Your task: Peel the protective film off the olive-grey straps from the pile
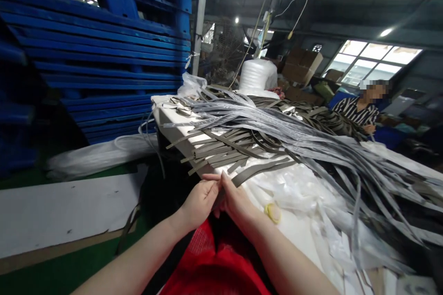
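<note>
At the near edge of the white-covered table [294, 235], my left hand [200, 198] and my right hand [236, 199] meet with their fingers wrapped round a flat olive-grey strip [254, 173]. One length of the strip runs from my right hand up and rightward over the table. Another part shows dark below the fingers; its end is hidden. Just beyond my hands lies a pile of similar olive-grey strips [228, 150]. Across the pile stretches a long bundle of strips in clear plastic sleeves [294, 133].
Crumpled clear plastic [294, 189] and a small yellow roll [272, 212] lie right of my hands. A white foam roll [256, 76] stands behind the strips. Blue pallets [121, 55] are stacked at the left. A person in a striped shirt [356, 110] is across the table.
</note>
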{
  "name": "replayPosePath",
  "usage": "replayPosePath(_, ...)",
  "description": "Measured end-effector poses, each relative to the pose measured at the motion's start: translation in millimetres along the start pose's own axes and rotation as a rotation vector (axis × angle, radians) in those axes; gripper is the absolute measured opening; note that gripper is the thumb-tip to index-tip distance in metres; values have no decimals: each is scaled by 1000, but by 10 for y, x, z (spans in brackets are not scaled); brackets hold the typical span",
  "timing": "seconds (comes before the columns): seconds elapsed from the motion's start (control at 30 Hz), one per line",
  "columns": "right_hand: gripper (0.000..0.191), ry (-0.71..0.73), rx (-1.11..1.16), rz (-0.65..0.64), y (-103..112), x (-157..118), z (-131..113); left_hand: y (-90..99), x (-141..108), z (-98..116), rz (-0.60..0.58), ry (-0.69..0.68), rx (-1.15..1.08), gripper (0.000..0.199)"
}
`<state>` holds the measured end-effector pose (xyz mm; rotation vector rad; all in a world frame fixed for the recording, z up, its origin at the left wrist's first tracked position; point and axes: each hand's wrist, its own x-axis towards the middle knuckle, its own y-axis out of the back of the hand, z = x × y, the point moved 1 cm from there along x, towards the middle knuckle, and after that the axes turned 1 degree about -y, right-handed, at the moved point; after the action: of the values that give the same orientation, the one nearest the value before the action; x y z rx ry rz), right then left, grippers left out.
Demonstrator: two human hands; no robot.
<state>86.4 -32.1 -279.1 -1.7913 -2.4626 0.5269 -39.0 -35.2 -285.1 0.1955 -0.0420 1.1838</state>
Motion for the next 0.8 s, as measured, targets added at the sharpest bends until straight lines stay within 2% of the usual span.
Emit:
replayPosePath(0.03, 56, -14, 21, -12, 19, 18, 38, 8, -17, -34, 2, 13, 11, 60)
replayPosePath(0.1, 46, 7, 173, 51, 131, 74, 14, 46, -76, -131, -1, 67, 42, 61)
replayPosePath(0.2, 34, 119, 396, 229, 366, 141, -204, 129, -166, -269, -3, 131, 84, 61)
replayPosePath(0.27, 37, 184, 356, 271, 457, 145, -353, 166, -193, -304, -16, 142, 87, 61)
replayPosePath(0.4, 50, 233, 76, 191, 393, 76, -419, 160, -143, -223, -37, 129, 84, 60)
replayPosePath(0.5, 55, 228, -92, 93, 230, -6, -258, 122, -64, -118, -27, 107, 93, 59)
replayPosePath(0.63, 59, 85, -89, -88, 58, -62, 20, 66, -18, -34, -29, 67, 119, 64)
replayPosePath(0.7, 50, 69, 11, -79, 80, -47, 9, 39, -36, -29, -44, 77, 94, 64)
replayPosePath(0.8, 29, 121, 280, 118, 296, -6, -325, 14, -65, -22, -60, 72, 89, 60)
